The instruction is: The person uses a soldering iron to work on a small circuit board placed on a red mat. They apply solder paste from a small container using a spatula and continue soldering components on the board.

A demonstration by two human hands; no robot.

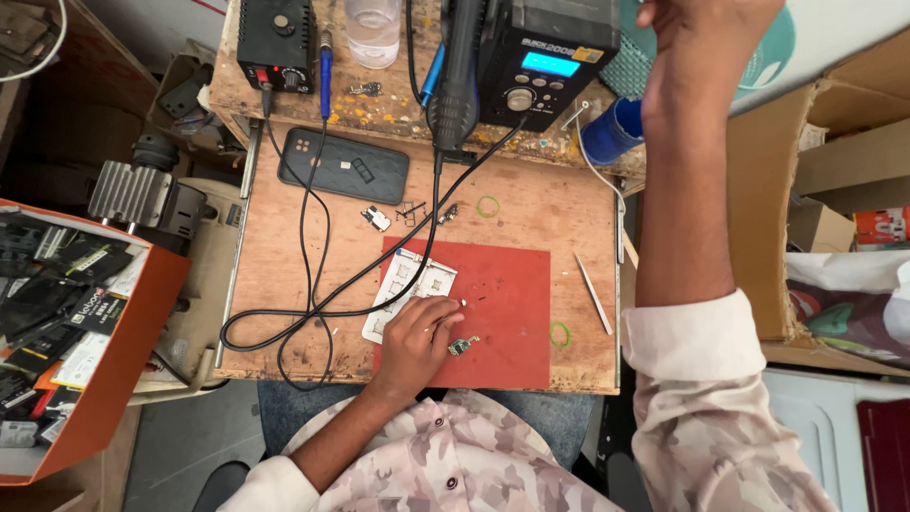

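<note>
A person's left hand (414, 337) rests on a red mat (493, 313) at the front of a wooden surface (284, 275), its grip loosely curled, the fingertips pressing the lower end of a white metal frame (409, 289) that lies partly on the mat and partly on the bare wood; the fingers pinch nothing that can be made out. Just beside that hand, to its right on the mat, sits a small circuit part (464, 345), apart from the fingers. The right hand (706, 43) is raised high at the back of the surface near a blue cap (611, 133); whether its grip is open or closed cannot be told, as the fingers run out of view. A black cable (313, 313) loops across the wood to the left of the frame. Further back lie a dark phone (343, 165), face down, small metal pieces (377, 219) and a green rubber band (487, 206); a second green band (560, 333) sits at the mat's right edge, near tweezers (594, 292). On the rear ledge stand a black rework station (545, 57), a small black power unit (275, 43) and a clear plastic cup (373, 28), its contents unclear. To the far left an orange box (123, 379) holds stacked dark flat packs
</note>
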